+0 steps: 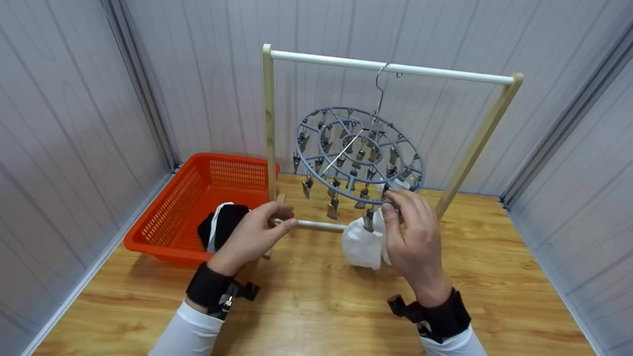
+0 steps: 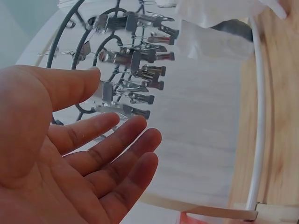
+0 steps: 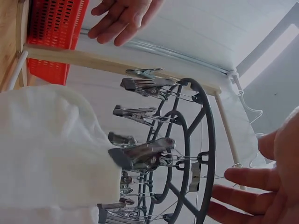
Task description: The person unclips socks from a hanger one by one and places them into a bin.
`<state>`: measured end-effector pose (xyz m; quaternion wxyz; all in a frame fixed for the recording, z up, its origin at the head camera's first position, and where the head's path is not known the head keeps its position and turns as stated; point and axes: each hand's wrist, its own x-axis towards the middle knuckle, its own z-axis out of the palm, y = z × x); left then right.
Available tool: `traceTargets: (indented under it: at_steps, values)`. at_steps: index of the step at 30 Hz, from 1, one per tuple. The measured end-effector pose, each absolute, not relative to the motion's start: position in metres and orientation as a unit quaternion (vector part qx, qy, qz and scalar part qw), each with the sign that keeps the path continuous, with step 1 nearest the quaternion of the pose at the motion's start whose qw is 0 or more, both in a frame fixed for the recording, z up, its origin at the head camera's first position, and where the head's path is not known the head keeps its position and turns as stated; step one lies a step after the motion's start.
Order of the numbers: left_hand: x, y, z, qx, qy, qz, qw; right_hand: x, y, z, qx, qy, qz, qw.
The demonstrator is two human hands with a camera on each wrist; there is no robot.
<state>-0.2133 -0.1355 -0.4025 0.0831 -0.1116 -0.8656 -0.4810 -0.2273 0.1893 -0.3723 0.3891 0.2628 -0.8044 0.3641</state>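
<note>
A round grey clip hanger point(image 1: 297, 146) hangs by its hook from the white top rod point(image 1: 445, 73) of a wooden rack point(image 1: 268, 123). A white cloth point(image 1: 363, 244) hangs from a front clip point(image 1: 368, 220). My right hand point(image 1: 400, 207) is at the hanger's front rim just above the cloth; in the right wrist view its fingers point(image 3: 252, 177) are straight and hold nothing, beside the rim point(image 3: 211, 135) and the clip point(image 3: 142, 155) that bites the cloth point(image 3: 51, 149). My left hand point(image 1: 277, 220) hovers empty near the rack's lower rod, palm spread point(image 2: 93, 154) before the clips point(image 2: 135, 60).
An orange mesh basket point(image 1: 163, 217) stands at the left on the wooden surface point(image 1: 321, 306), with black and white clothing point(image 1: 222, 225) in it. Grey panel walls close in on the left, back and right. The rack's slanted right post point(image 1: 474, 148) stands behind my right hand.
</note>
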Motion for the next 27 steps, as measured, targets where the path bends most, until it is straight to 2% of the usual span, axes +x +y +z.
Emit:
traceTargets:
  at_steps: [7, 11, 20, 27]
  values:
    - [-0.214, -0.121, -0.411, -0.126, -0.869, -0.474, 0.061, -0.229, 0.189, -0.372, 0.250, -0.809, 0.345, 0.405]
    - [-0.213, -0.112, -0.416, -0.127, -0.866, -0.481, 0.041, -0.230, 0.187, -0.375, 0.242, -0.823, 0.326, 0.397]
    - [-0.216, -0.089, -0.438, -0.171, -0.839, -0.516, 0.035, -0.225, 0.177, -0.379, 0.269, -0.836, 0.316, 0.359]
    - [-0.220, -0.078, -0.452, -0.147, -0.803, -0.577, 0.024, -0.222, 0.173, -0.382, 0.306, -0.819, 0.338, 0.349]
